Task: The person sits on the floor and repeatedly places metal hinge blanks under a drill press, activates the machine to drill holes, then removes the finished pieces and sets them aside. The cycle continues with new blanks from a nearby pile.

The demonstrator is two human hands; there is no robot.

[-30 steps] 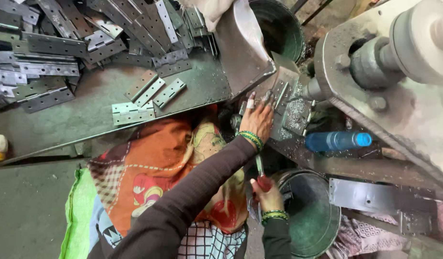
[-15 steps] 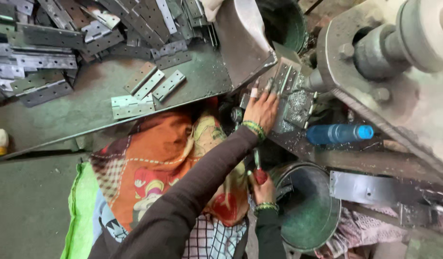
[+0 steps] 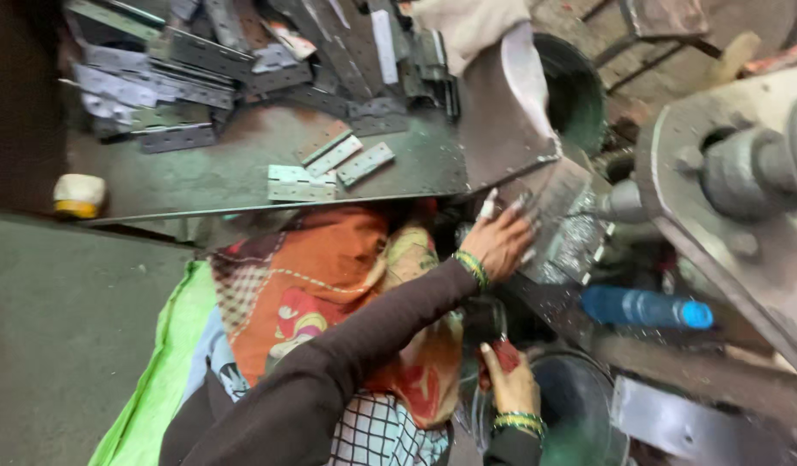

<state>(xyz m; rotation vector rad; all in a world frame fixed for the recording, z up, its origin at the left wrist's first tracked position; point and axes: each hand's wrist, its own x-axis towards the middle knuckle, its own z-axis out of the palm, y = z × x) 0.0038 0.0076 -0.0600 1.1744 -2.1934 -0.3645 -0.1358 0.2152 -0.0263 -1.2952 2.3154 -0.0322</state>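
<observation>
Pressing a plate into the press, red handle gripped below

Your left hand lies flat, fingers spread, on the metal plate at the press bed, just off the right edge of the bench; it presses the plate down, not clenched round it. Your right hand is clenched on a red handle beside the green tub. Those fingertips sit close to the machine's steel head, so I judge a pull while they rest there could pinch them. Metal swarf litters the bed and may cut your skin. Loose hinge plates lie near the bench's front edge, and a nudge could drop them onto your lap
</observation>
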